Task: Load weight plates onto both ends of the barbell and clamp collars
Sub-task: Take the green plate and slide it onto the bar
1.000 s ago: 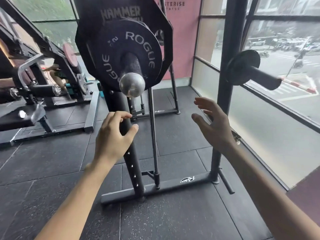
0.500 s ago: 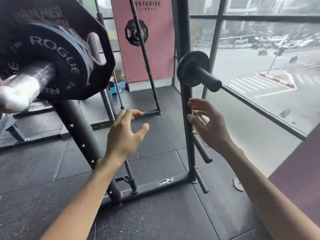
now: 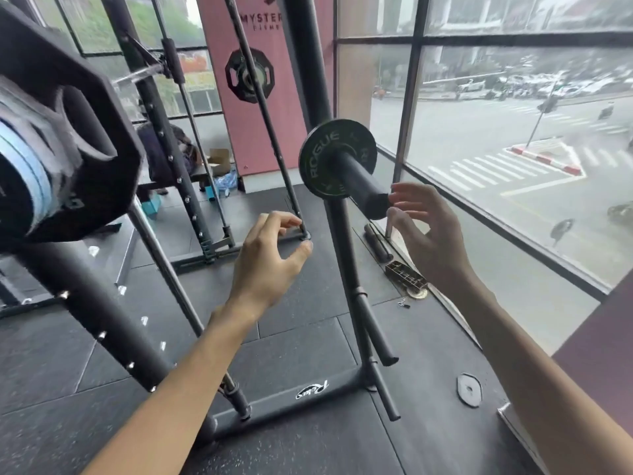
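Black plate (image 3: 318,166) sits on the storage peg (image 3: 359,181); my right hand (image 3: 430,236), fingers spread, hovers at its tip; left hand (image 3: 267,265) empty, loosely curled.

- "ROGUE" in pale letters on the small weight plate (image 3: 318,159).
- "MYSTER", cut off, on the pink banner (image 3: 246,132).
- White script logo, not legible, on the rack base bar (image 3: 274,409).

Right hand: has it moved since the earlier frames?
Yes. The right hand has risen toward the storage peg holding the small Rogue plate; it was below the peg's end, now its fingertips are level with it.
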